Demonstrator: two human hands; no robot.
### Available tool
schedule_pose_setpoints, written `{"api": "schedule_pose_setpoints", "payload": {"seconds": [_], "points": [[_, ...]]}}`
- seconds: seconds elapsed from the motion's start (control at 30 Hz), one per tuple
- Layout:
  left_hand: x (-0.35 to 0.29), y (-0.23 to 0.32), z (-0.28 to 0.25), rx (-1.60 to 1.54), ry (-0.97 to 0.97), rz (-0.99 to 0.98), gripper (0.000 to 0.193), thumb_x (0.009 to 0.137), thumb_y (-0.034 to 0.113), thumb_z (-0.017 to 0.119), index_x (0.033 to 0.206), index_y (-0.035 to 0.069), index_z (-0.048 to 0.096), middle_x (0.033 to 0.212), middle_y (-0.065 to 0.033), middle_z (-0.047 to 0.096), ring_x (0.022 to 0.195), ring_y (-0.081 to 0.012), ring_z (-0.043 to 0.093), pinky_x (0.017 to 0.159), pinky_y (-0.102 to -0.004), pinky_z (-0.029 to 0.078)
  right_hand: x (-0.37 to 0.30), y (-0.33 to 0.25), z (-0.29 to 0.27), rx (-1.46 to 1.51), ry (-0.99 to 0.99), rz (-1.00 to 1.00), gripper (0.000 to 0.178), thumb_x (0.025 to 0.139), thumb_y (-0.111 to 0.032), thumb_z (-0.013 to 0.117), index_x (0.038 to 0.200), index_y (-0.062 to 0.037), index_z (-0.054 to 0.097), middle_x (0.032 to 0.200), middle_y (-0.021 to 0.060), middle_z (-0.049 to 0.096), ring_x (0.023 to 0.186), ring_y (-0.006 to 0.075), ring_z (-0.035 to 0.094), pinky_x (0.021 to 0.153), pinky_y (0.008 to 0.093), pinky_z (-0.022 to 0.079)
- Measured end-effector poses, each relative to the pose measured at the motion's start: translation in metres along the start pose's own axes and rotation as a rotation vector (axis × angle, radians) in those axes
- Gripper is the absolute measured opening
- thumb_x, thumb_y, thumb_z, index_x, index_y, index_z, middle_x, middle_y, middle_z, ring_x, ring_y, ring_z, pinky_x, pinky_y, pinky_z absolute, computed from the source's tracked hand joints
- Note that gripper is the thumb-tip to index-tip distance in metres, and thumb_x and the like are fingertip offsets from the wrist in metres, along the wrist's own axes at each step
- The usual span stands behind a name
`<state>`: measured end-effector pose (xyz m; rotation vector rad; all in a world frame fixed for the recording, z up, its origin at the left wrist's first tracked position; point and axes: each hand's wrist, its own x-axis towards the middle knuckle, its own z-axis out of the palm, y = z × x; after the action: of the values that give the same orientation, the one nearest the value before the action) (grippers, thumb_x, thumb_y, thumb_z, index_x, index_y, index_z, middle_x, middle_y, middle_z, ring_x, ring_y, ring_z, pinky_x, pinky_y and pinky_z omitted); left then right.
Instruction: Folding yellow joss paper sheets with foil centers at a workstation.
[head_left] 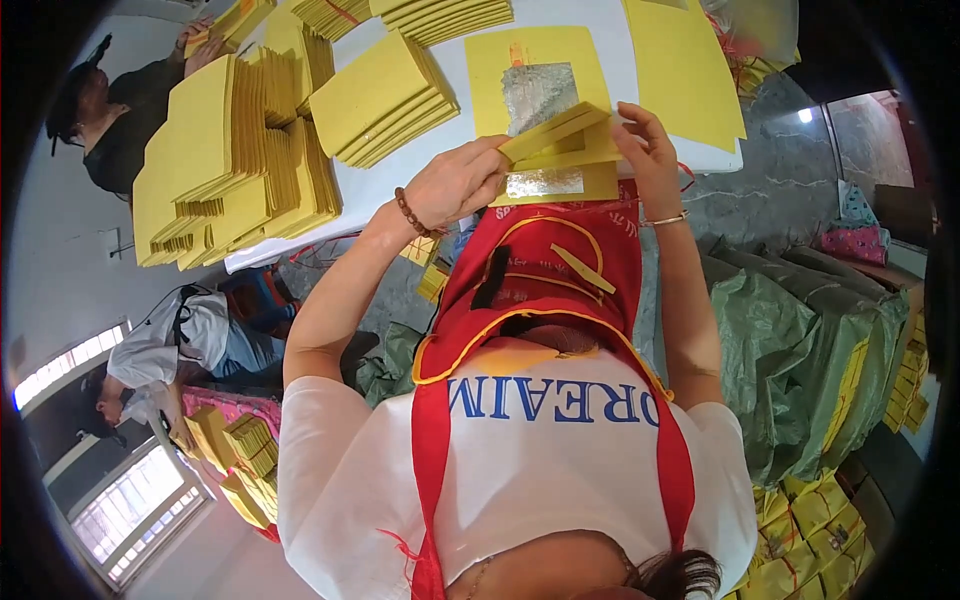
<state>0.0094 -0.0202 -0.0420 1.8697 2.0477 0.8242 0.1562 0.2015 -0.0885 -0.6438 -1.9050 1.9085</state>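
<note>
At the table's near edge, my left hand (455, 185) is closed on the left end of a partly folded sheet of yellow paper (560, 138). My right hand (650, 160) is at the sheet's right end, fingers apart and slightly bent, its thumb side against the paper. One folded flap stands up at an angle between the hands. A silver foil patch (545, 182) shows on the yellow paper below the fold. Just beyond lies a flat yellow sheet (590, 70) with a larger silver foil square (535, 92) and an orange-red print; the folded paper overlaps its near part.
Folded yellow paper stacks (200, 140) pile up on the left of the white table (440, 130), with another bundle (385, 95) nearer. Large yellow sheets (680, 70) lie right. Two people (140, 110) work at left. Green-wrapped bundles (800, 340) stand at right.
</note>
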Motion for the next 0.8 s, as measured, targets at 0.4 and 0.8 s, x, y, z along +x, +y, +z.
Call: {"api": "schedule_pose_setpoints", "payload": {"seconds": [0.4,0.8], "points": [[-0.007,0.000,0.001,-0.160,0.065,-0.227,0.014,0.078,0.006,0.053,0.090,0.003,0.046,0.100,-0.0162,0.054,0.070,-0.0321,0.055,0.062,-0.0359,0.046,-0.006,-0.006,0.006,0.388,-0.005,0.175,0.036,0.092,-0.013,0.047,0.127,-0.0041,0.041,0.115,0.0097,0.052,0.100,0.0160,0.055,0.083,0.0296,0.048],[-0.004,0.003,0.009,0.131,0.088,0.124,0.017,0.077,0.007,0.055,0.094,0.004,0.052,0.102,-0.0141,0.057,0.083,-0.0301,0.058,0.071,-0.0351,0.049,-0.008,-0.018,0.022,0.851,-0.056,0.420,0.036,0.095,-0.027,0.041,0.122,-0.0046,0.047,0.112,0.0058,0.057,0.099,0.0164,0.056,0.085,0.0315,0.047]]}}
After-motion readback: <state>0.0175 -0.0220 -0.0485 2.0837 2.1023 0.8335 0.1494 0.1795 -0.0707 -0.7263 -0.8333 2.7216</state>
